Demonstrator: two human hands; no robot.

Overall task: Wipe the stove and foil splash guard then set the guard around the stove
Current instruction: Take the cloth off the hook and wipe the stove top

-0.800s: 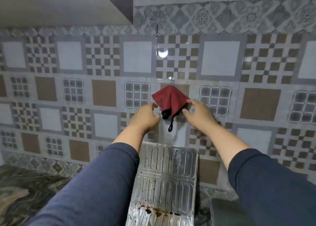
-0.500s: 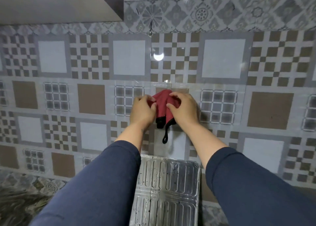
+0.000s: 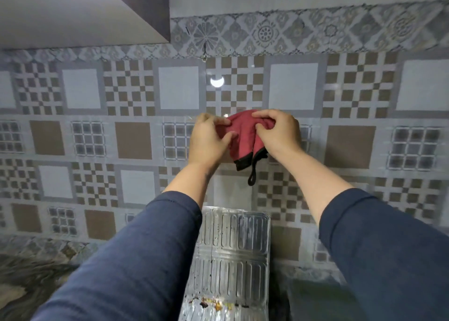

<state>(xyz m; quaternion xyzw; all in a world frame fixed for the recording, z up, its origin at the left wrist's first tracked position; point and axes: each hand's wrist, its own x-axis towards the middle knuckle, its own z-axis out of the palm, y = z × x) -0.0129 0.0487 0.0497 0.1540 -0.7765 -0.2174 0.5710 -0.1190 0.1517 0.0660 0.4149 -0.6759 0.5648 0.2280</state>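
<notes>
A red cloth (image 3: 244, 138) with a black edge and a dangling black loop is held up against the tiled wall. My left hand (image 3: 209, 141) grips its left side and my right hand (image 3: 279, 132) pinches its top right. Below my arms, the folded foil splash guard (image 3: 232, 255) leans upright against the wall, with dark specks and brown grease stains near its lower part. The stove is not in view.
The patterned tile wall (image 3: 349, 102) fills the view. A cabinet underside (image 3: 73, 12) hangs at the upper left. A marbled countertop (image 3: 31, 279) shows at the lower left. A dark surface (image 3: 315, 301) lies at the lower right beside the guard.
Both hands have closed in on the red cloth and now grip it together. The view has shifted slightly, so the wall and guard sit differently in frame.
</notes>
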